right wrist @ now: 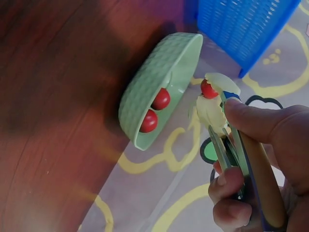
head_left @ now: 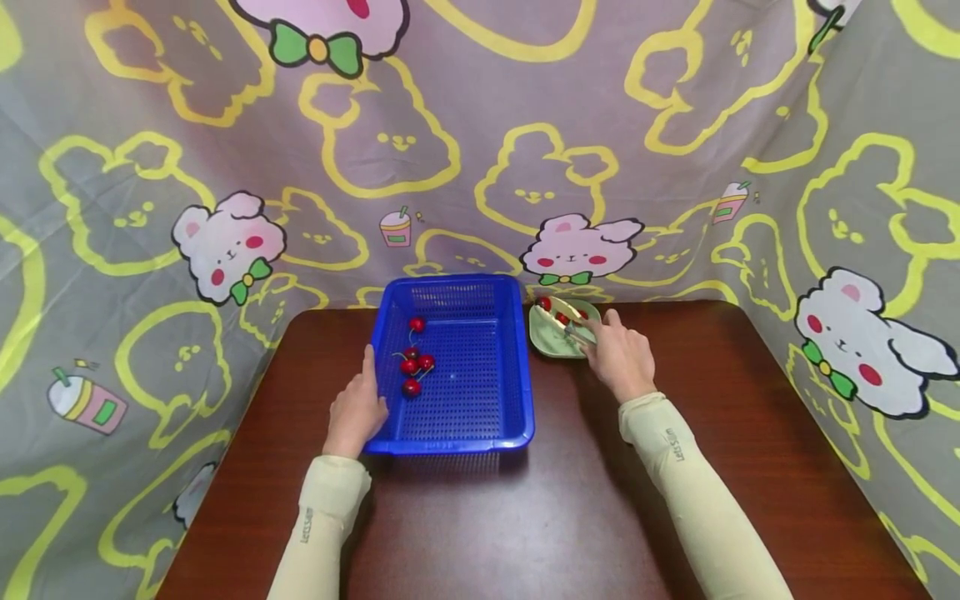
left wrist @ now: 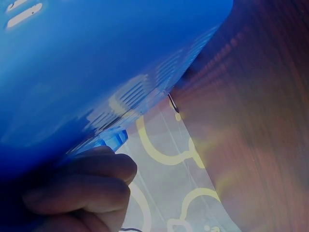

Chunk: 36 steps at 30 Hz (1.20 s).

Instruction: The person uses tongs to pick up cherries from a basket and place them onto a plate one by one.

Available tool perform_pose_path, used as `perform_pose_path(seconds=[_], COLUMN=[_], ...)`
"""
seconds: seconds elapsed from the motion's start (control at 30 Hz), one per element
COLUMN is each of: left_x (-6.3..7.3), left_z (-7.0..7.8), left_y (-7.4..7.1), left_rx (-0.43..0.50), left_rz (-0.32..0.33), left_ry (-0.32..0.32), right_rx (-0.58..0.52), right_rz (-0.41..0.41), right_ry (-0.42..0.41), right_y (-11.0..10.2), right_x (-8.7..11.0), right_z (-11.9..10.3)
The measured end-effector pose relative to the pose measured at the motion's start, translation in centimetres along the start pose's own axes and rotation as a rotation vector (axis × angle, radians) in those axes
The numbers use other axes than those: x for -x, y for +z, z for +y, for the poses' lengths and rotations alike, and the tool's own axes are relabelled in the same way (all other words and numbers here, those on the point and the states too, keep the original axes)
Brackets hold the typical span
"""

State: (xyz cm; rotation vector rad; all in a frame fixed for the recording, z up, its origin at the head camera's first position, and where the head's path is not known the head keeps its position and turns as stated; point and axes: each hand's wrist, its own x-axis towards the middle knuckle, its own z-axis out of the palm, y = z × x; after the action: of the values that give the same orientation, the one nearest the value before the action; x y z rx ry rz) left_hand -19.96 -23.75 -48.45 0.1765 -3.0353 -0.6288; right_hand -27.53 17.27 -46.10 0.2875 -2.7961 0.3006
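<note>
My left hand (head_left: pixel 356 414) grips the left rim of a blue plastic basket (head_left: pixel 527 400); in the left wrist view its fingers (left wrist: pixel 91 186) curl at the basket's edge. Several red cherries (head_left: pixel 410 366), some with stems, lie in the basket's left half. My right hand (head_left: pixel 621 357) holds tongs (right wrist: pixel 258 176) with pale, scalloped tips. Between those tips is one cherry (right wrist: pixel 208 89), raised above a light green bowl (head_left: pixel 551 343). Two more cherries (right wrist: pixel 161 98) sit inside the bowl, partly hidden by its wall in the right wrist view.
Basket and bowl stand side by side near the back of a dark brown wooden table (head_left: pixel 465 533), the bowl right of the basket. A grey curtain (head_left: pixel 465 108) with yellow outlines and cartoon rabbits hangs behind the table and along both sides.
</note>
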Motion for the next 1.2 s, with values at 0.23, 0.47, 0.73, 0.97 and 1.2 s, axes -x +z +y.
perform_pose_path(seconds=[0.23,0.47,0.73,0.97,1.2], left_x=[0.0,-0.1,-0.1,0.1,0.0], left_z=[-0.1,-0.1,0.0,-0.2,-0.1], left_y=[0.0,0.0,0.2,0.2,0.1], left_rx=[0.003,-0.003,-0.004,-0.010,-0.012], left_rz=[-0.001,-0.003,0.005,0.032,0.031], left_ry=[0.000,0.004,0.012,0.031,0.030], right_rx=[0.030,0.047,0.097,0.123,0.147], right_rz=[-0.020,-0.017,0.008,0.033,0.036], right_ry=[-0.017,-0.030,-0.047,-0.078,-0.087], right_y=[0.7,1.1,1.7,2.2,2.2], right_x=[-0.1,0.0,0.2,0.3,0.1], right_z=[0.1,-0.1,-0.2,-0.4,-0.5])
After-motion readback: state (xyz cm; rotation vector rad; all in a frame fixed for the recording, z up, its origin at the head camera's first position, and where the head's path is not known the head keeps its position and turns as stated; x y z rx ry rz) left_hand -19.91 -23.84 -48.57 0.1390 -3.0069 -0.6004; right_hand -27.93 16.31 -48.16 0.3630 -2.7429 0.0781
